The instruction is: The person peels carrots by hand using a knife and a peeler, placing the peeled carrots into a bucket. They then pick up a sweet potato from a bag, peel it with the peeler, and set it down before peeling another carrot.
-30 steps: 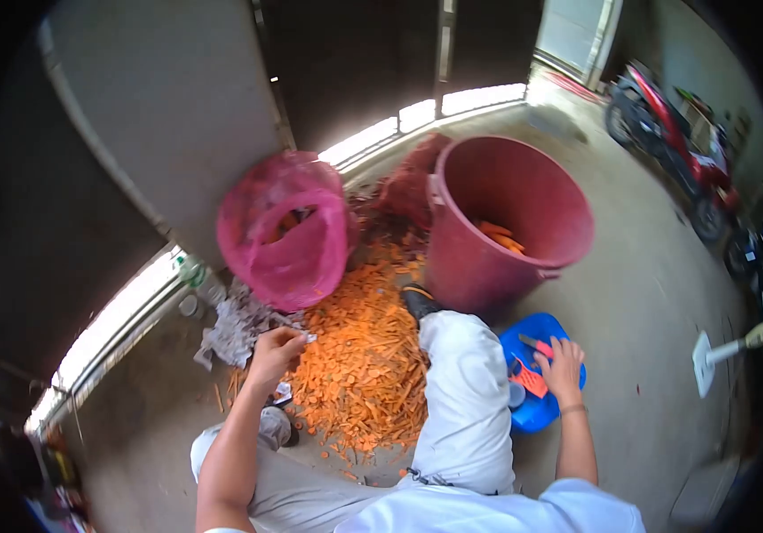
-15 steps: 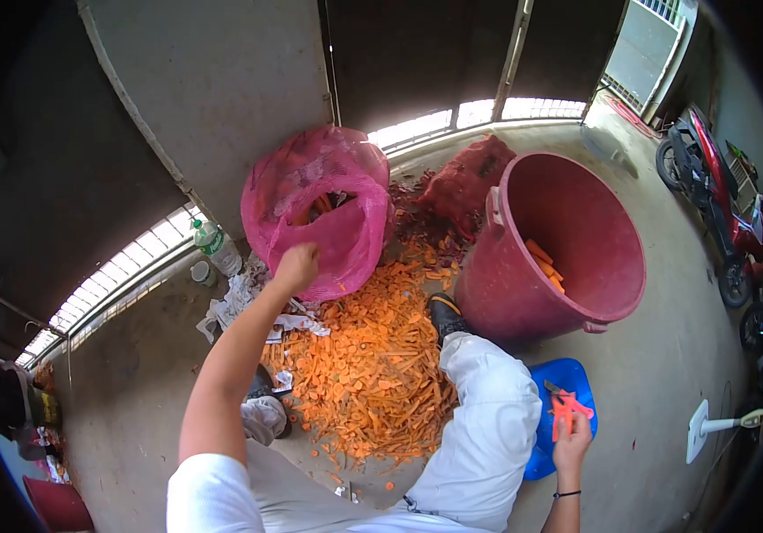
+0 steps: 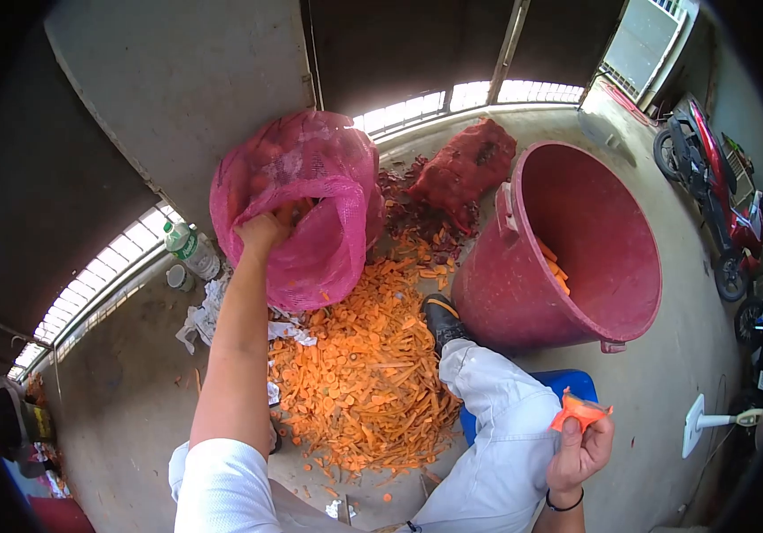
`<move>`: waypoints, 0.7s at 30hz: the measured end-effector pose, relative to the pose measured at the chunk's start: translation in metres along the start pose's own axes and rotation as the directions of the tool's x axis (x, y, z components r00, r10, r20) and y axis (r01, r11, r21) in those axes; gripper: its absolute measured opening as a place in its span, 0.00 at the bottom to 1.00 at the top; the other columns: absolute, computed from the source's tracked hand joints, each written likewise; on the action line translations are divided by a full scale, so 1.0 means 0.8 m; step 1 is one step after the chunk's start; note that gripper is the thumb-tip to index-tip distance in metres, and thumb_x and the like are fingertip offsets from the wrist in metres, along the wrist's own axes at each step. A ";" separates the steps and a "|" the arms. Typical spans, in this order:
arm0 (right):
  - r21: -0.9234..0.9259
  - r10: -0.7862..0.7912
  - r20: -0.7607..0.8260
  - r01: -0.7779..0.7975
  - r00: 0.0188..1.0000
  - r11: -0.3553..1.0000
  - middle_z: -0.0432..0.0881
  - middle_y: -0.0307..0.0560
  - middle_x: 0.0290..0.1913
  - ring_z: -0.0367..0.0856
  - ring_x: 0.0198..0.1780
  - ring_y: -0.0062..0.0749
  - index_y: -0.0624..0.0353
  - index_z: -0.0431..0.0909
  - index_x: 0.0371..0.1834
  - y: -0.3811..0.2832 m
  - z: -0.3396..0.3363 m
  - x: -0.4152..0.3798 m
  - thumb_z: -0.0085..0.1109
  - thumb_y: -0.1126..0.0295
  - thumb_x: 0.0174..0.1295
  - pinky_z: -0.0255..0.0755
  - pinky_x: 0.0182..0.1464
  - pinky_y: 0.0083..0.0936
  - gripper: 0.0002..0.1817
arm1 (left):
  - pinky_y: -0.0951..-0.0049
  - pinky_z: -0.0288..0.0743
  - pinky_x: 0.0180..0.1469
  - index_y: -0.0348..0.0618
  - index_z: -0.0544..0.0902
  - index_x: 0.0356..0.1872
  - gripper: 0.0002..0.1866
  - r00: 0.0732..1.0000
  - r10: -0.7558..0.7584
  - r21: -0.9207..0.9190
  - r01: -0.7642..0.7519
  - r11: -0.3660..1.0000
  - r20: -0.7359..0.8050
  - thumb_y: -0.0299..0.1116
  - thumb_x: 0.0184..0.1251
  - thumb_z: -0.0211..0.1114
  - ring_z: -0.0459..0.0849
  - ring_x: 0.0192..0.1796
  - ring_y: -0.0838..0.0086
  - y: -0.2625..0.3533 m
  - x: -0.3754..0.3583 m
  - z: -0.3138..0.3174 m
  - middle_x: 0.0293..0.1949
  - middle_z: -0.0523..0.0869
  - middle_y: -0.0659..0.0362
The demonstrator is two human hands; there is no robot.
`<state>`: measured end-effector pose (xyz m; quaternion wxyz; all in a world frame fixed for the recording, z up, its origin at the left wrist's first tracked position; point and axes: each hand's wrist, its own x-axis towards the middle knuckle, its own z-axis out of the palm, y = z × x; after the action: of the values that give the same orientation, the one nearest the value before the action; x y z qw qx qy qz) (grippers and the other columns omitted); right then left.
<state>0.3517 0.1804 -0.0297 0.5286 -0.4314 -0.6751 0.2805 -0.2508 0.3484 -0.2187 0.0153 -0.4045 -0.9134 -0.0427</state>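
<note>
Head view: left hand (image 3: 262, 234) inside pink bag (image 3: 315, 266), grip hidden, so unclear; right hand (image 3: 582, 451) pinches an orange tool (image 3: 580, 412).

red motorbike (image 3: 710, 169) — green-capped bottle (image 3: 193, 250)

Your pink mesh bag (image 3: 315, 262) gapes at far left, carrots (image 3: 295, 211) inside; the orange tool (image 3: 582, 410) tilts in your right fingers (image 3: 570, 439), near right.

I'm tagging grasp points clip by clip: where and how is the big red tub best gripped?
The tub, probably by its left handle and near handle, coming from outside: both jut outward, while its body looks too wide to clasp.
</note>
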 end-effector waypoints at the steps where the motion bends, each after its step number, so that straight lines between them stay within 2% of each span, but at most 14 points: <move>1: 0.006 0.000 -0.011 0.000 1.000 1.000 0.80 0.49 0.48 0.77 0.48 0.30 0.68 0.75 0.51 0.001 0.008 0.002 0.61 0.72 0.75 0.71 0.57 0.27 0.10 | 0.34 0.64 0.69 0.38 0.87 0.57 0.32 0.999 0.049 0.077 -0.047 0.996 -0.025 0.58 0.69 0.59 0.88 0.60 0.48 0.001 -0.003 0.000 0.56 0.89 0.40; 3: -0.014 -0.105 -0.036 0.105 0.994 0.994 0.82 0.54 0.43 0.80 0.41 0.33 0.68 0.75 0.49 0.007 0.021 0.006 0.63 0.74 0.73 0.74 0.44 0.27 0.10 | 0.42 0.71 0.66 0.38 0.87 0.57 0.32 0.996 0.084 0.020 -0.084 0.996 0.028 0.58 0.68 0.62 0.88 0.58 0.47 0.001 -0.001 -0.013 0.54 0.90 0.40; 5: -0.025 -0.147 0.011 0.147 0.989 0.989 0.83 0.54 0.43 0.81 0.40 0.33 0.68 0.75 0.49 0.004 0.027 0.006 0.64 0.74 0.73 0.75 0.43 0.26 0.10 | 0.50 0.77 0.63 0.37 0.87 0.56 0.32 0.990 0.113 -0.040 -0.110 0.993 0.080 0.58 0.68 0.64 0.89 0.57 0.47 -0.003 -0.012 -0.027 0.53 0.90 0.40; 7: -0.034 -0.190 0.078 0.193 0.979 0.981 0.84 0.56 0.44 0.83 0.37 0.36 0.68 0.74 0.49 0.006 0.028 0.004 0.65 0.74 0.72 0.76 0.40 0.26 0.11 | 0.43 0.78 0.58 0.32 0.85 0.54 0.26 0.956 0.230 -0.402 -0.285 0.870 -0.181 0.47 0.66 0.72 0.89 0.57 0.56 -0.016 -0.031 -0.044 0.52 0.90 0.44; 8: -0.024 -0.199 0.072 0.201 0.977 0.979 0.84 0.56 0.44 0.83 0.37 0.36 0.68 0.74 0.49 0.006 0.027 0.002 0.65 0.74 0.72 0.76 0.40 0.26 0.11 | 0.43 0.78 0.58 0.32 0.85 0.54 0.26 0.954 0.228 -0.395 -0.288 0.872 -0.193 0.47 0.66 0.72 0.89 0.57 0.56 -0.021 -0.039 -0.053 0.52 0.90 0.44; 10: -0.005 -0.181 0.089 0.182 0.979 0.983 0.85 0.57 0.43 0.84 0.38 0.38 0.67 0.74 0.50 0.005 0.028 0.001 0.65 0.73 0.73 0.78 0.42 0.27 0.12 | 0.51 0.84 0.51 0.35 0.83 0.55 0.24 0.946 0.093 -0.851 -0.320 0.416 -0.311 0.41 0.65 0.77 0.90 0.55 0.61 -0.026 -0.052 -0.075 0.51 0.90 0.51; 11: 0.015 -0.164 0.096 0.163 0.982 0.987 0.85 0.57 0.43 0.84 0.38 0.38 0.67 0.74 0.50 0.009 0.026 -0.003 0.65 0.71 0.73 0.78 0.43 0.28 0.13 | 0.51 0.84 0.51 0.35 0.83 0.55 0.24 0.941 0.086 -0.846 -0.333 0.417 -0.328 0.41 0.65 0.77 0.90 0.55 0.61 -0.029 -0.058 -0.087 0.51 0.90 0.51; 12: 0.025 -0.180 0.091 0.179 0.979 0.984 0.85 0.57 0.43 0.84 0.38 0.38 0.67 0.74 0.50 0.010 0.026 -0.006 0.65 0.71 0.73 0.78 0.43 0.28 0.13 | 0.52 0.85 0.51 0.39 0.83 0.57 0.25 0.968 0.021 -0.965 -0.252 0.078 -0.251 0.47 0.69 0.73 0.89 0.55 0.62 -0.028 -0.068 -0.105 0.51 0.89 0.53; 13: 0.014 -0.187 0.100 0.186 0.977 0.982 0.85 0.57 0.43 0.84 0.38 0.38 0.67 0.74 0.50 0.012 0.026 -0.008 0.66 0.71 0.73 0.78 0.43 0.28 0.13 | 0.52 0.86 0.50 0.43 0.82 0.60 0.26 0.988 -0.006 -0.949 -0.152 -0.277 -0.156 0.53 0.73 0.70 0.89 0.54 0.64 -0.025 -0.081 -0.129 0.52 0.88 0.56; 14: 0.005 -0.195 0.111 0.196 0.975 0.981 0.85 0.57 0.43 0.84 0.38 0.39 0.67 0.74 0.50 0.011 0.026 -0.010 0.66 0.71 0.73 0.78 0.43 0.28 0.13 | 0.52 0.86 0.50 0.43 0.82 0.60 0.26 0.984 -0.015 -0.945 -0.172 -0.279 -0.175 0.53 0.73 0.70 0.89 0.54 0.64 -0.026 -0.097 -0.155 0.52 0.88 0.56; 16: -0.012 -0.238 0.110 0.241 0.965 0.971 0.86 0.55 0.43 0.84 0.37 0.38 0.65 0.75 0.49 0.005 0.027 -0.013 0.66 0.70 0.73 0.78 0.42 0.27 0.12 | 0.50 0.86 0.51 0.50 0.81 0.62 0.31 1.000 0.024 -0.712 0.012 -0.702 -0.007 0.65 0.75 0.61 0.89 0.50 0.60 -0.036 -0.140 -0.214 0.53 0.87 0.59; 18: -0.036 -0.215 0.121 0.220 0.969 0.975 0.86 0.54 0.41 0.83 0.35 0.35 0.65 0.76 0.48 -0.001 0.031 -0.013 0.65 0.69 0.74 0.77 0.41 0.25 0.11 | 0.48 0.86 0.48 0.55 0.80 0.64 0.33 0.997 0.030 -0.649 0.068 -0.758 0.069 0.69 0.75 0.55 0.88 0.43 0.59 -0.066 -0.169 -0.221 0.51 0.87 0.59; 20: 0.036 -0.195 0.130 0.191 0.972 0.981 0.86 0.52 0.41 0.83 0.35 0.31 0.66 0.76 0.48 -0.011 0.036 -0.008 0.65 0.69 0.74 0.76 0.41 0.24 0.11 | 0.48 0.85 0.44 0.57 0.78 0.66 0.31 0.964 0.227 -0.487 0.266 -0.832 0.139 0.65 0.74 0.57 0.87 0.40 0.60 -0.085 -0.191 -0.227 0.50 0.87 0.57; 21: 0.083 -0.137 0.132 0.127 0.982 0.988 0.86 0.50 0.40 0.82 0.35 0.28 0.66 0.77 0.48 -0.018 0.038 -0.011 0.64 0.69 0.74 0.76 0.41 0.23 0.11 | 0.52 0.85 0.39 0.54 0.75 0.70 0.31 0.967 0.251 -0.559 0.236 -0.794 0.052 0.58 0.74 0.60 0.88 0.40 0.61 -0.088 -0.212 -0.237 0.50 0.86 0.56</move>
<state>0.3191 0.1683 -0.0302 0.5141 -0.3454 -0.7261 0.2986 -0.1900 0.1591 -0.0448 -0.4955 -0.1499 -0.2248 -0.8255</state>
